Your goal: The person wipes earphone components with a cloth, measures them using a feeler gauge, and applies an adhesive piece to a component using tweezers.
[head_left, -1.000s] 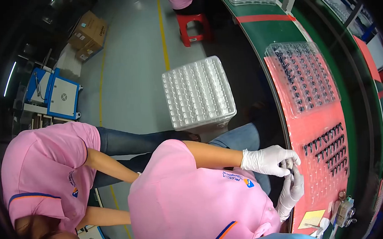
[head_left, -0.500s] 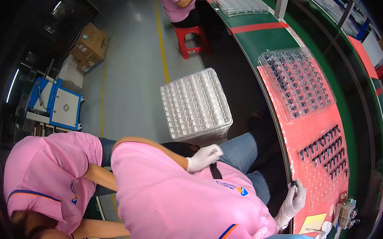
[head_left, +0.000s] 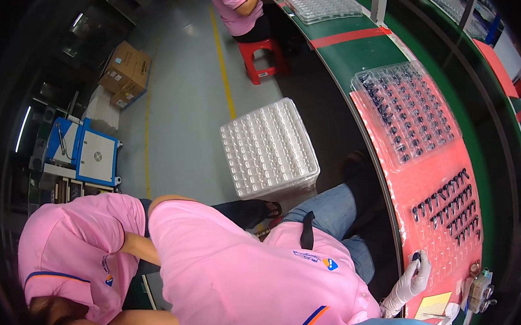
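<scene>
My right hand (head_left: 412,281), in a white glove, is at the table's near edge, fingers pinched round a small black part (head_left: 416,256). Just beyond it lies a clear tray (head_left: 442,255) with slanting rows of black pieces (head_left: 450,200) in its upper part; its nearer cells show no black pieces. Farther up the pink mat (head_left: 422,181) is a second clear tray (head_left: 405,113) filled with dark round pieces. My left hand does not show; my pink shirt and raised shoulder hide that side. A black strap (head_left: 307,230) lies across my shirt near my lap.
A stack of clear trays (head_left: 268,147) stands on the floor to the left of the table. Close on the left, a co-worker in pink (head_left: 79,247) bends over. Yellow paper (head_left: 433,306) and a small metal device (head_left: 478,289) are at the lower right. Another person sits on a red stool (head_left: 262,59).
My left hand came away from my right hand, passed over my lap and is now out of sight. My right hand still pinches the black part. The view has shifted slightly.
</scene>
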Demonstrator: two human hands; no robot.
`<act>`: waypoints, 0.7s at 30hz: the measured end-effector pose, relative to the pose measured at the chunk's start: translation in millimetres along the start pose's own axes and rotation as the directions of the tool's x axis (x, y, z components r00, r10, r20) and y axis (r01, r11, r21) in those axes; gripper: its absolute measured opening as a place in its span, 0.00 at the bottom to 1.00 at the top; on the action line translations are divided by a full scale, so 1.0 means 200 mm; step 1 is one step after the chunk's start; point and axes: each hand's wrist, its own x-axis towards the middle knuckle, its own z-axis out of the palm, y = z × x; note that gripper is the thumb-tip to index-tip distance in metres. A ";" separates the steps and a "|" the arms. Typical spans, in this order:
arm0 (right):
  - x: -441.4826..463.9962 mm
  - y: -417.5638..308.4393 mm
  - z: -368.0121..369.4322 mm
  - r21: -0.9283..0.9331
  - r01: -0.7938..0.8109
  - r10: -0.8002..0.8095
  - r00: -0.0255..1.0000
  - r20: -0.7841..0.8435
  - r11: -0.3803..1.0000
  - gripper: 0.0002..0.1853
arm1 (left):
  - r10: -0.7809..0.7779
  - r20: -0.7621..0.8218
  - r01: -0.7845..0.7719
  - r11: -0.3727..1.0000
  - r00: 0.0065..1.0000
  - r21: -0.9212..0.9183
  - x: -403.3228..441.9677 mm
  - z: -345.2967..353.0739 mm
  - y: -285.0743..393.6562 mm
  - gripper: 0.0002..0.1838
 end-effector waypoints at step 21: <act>-0.05 -0.01 -0.05 0.080 -0.160 0.164 0.985 -0.047 0.984 0.11 | -0.159 0.199 0.039 0.865 0.967 0.500 0.05 -0.26 0.02 0.10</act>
